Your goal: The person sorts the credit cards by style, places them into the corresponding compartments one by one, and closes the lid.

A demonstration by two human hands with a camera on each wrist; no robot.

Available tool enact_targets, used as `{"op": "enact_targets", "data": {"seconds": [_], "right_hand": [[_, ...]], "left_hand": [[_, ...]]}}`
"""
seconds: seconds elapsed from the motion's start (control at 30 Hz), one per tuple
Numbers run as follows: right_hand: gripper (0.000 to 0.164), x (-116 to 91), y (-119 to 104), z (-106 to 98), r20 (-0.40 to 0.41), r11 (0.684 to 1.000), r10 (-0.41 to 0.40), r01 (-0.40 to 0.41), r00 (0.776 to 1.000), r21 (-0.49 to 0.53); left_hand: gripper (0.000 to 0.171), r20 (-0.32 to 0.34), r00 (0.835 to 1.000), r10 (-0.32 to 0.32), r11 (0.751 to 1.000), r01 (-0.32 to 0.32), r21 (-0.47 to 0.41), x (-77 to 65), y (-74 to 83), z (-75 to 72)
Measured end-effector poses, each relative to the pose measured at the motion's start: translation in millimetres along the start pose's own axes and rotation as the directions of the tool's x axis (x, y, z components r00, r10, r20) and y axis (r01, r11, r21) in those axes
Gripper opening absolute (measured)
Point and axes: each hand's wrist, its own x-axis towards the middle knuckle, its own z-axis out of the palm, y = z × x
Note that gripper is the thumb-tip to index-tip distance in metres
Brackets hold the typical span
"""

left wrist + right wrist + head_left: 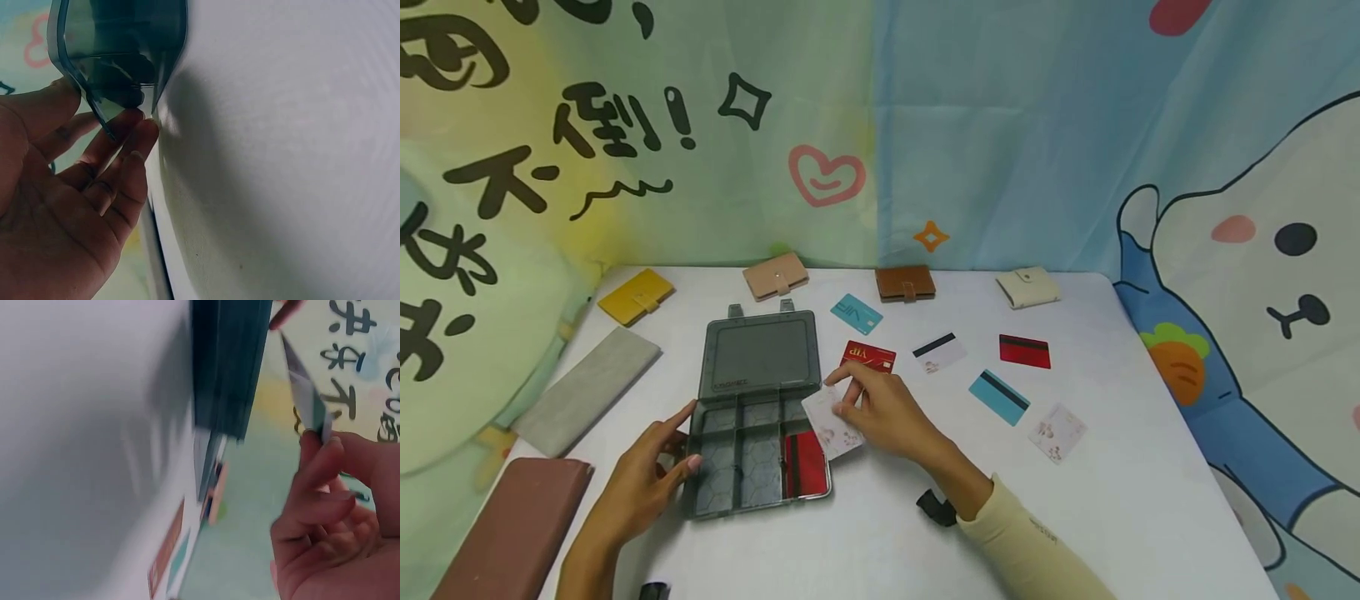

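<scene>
On a white table [1135,517], a grey compartment box [758,458] lies open. The left hand [651,467] grips its left edge between thumb and fingers; the right hand [880,408] pinches a floral card [831,429], raised at the box's right edge. The step seems to be putting cards in; next presumably calls for levelling this one above the red card [808,471] in the near-right compartment.

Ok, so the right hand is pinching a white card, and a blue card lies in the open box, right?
Not quite: a red card lies in the open box, as the head view shows. The right hand is indeed pinching a white card.
</scene>
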Motion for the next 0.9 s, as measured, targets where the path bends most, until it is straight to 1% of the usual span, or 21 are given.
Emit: {"op": "enact_targets", "data": {"seconds": [0.1, 0.17, 0.2, 0.3, 0.37, 0.43, 0.53, 0.67, 0.7, 0.8, 0.9], "right_hand": [[0.031, 1.4, -7.5, 11.8, 0.002, 0.994, -0.011, 0.011, 1.000, 0.105], [0.029, 2.6, -12.4, 20.4, 0.017, 0.989, -0.004, 0.002, 1.000, 0.147], [0.028, 3.2, -14.8, 24.8, 0.025, 0.987, 0.003, -0.007, 1.000, 0.160], [0.026, 5.8, -21.9, 38.2, 0.053, 0.987, 0.018, -0.026, 0.998, 0.156], [0.027, 7.0, -26.3, 46.8, 0.069, 0.990, 0.023, -0.033, 0.997, 0.138], [0.028, 7.7, -29.9, 54.9, 0.080, 0.995, 0.019, -0.027, 0.997, 0.096], [0.029, 8.3, -34.0, 64.5, 0.074, 1.000, -0.003, 0.004, 0.997, -0.011], [0.027, 10.1, -36.2, 71.1, 0.073, 0.988, -0.037, 0.047, 0.997, -0.144], [0.027, 10.5, -36.2, 71.3, 0.078, 0.986, -0.043, 0.055, 0.996, -0.159], [0.026, 12.7, -32.1, 69.4, 0.086, 0.985, -0.054, 0.067, 0.995, -0.159], [0.027, 18.3, -23.4, 62.2, 0.075, 0.989, -0.061, 0.070, 0.995, -0.128]], "left_hand": [[0.077, -0.004, 1.000, 0.003, 1.000, -0.003, -0.002, -0.2, -0.6, 0.5], [0.077, -0.004, 1.000, 0.003, 1.000, -0.003, -0.003, -0.1, -1.1, 1.0], [0.077, -0.004, 1.000, 0.004, 1.000, -0.004, -0.005, 0.0, -1.3, 1.3], [0.077, -0.006, 1.000, 0.003, 1.000, -0.003, -0.005, 0.3, -1.5, 1.6], [0.078, -0.003, 1.000, -0.001, 1.000, 0.001, -0.002, 0.2, -1.1, 1.5], [0.078, 0.000, 1.000, -0.008, 1.000, 0.008, 0.001, 0.2, -0.6, 1.1], [0.078, 0.007, 1.000, -0.019, 1.000, 0.019, 0.005, 0.3, 0.1, 0.8], [0.078, 0.012, 1.000, -0.028, 1.000, 0.028, 0.008, 0.4, 0.5, 0.9], [0.078, 0.013, 1.000, -0.029, 1.000, 0.028, 0.009, 0.3, 0.6, 0.9], [0.078, 0.010, 1.000, -0.022, 1.000, 0.022, 0.010, 0.5, 0.6, 0.8], [0.077, 0.005, 1.000, -0.011, 1.000, 0.011, 0.012, 0.7, 0.2, 0.4]]}}
